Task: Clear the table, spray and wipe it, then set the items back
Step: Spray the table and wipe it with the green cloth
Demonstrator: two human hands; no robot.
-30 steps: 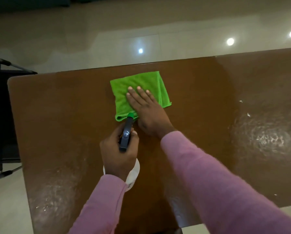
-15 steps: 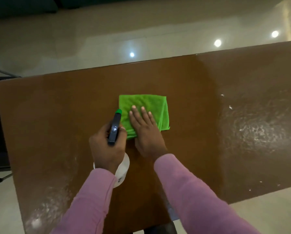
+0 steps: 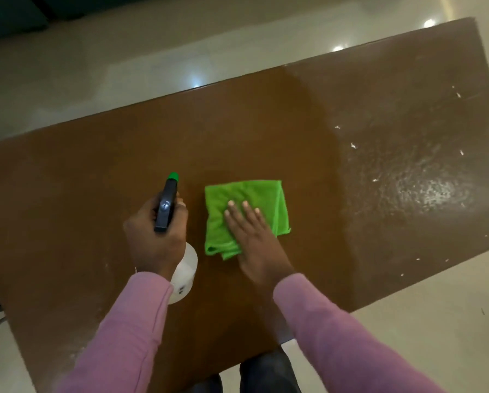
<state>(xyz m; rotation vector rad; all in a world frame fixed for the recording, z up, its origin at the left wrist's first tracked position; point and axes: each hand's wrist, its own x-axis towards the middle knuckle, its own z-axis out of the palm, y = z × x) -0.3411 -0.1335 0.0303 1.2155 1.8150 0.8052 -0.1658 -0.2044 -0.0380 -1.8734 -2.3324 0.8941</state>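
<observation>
The brown table (image 3: pixel 96 177) fills most of the frame. Nothing is seen on it except the cleaning things, so the wiping step is judged to be in hand. A dull, beaded patch of spray (image 3: pixel 424 188) is seen at the right of the frame, well apart from the cloth. If the strokes are kept to the centre, that patch may be left to dry in streaks.

The folded green microfibre cloth (image 3: pixel 254 199) lies at the centre of the frame. It is pressed flat under the right hand (image 3: pixel 254 242), whose fingers are laid out straight on it. Since it is pressed rather than gripped, the cloth may bunch or slide out from under the palm. A fold is seen loose at its lower edge.

The spray bottle (image 3: pixel 185 268) is held at centre left by the left hand (image 3: pixel 155 242), whose fingers are curled round its neck below the black trigger head. The green nozzle is pointed toward the top of the frame. Whether its base rests on the table cannot be told. An unintended squeeze would wet the drier left part.

Small white flecks (image 3: pixel 352 145) are scattered at the right and may be smeared or swept over the edge.

Only one container is seen, the bottle. Its body is cloudy white, and the liquid level inside cannot be made out.
</observation>
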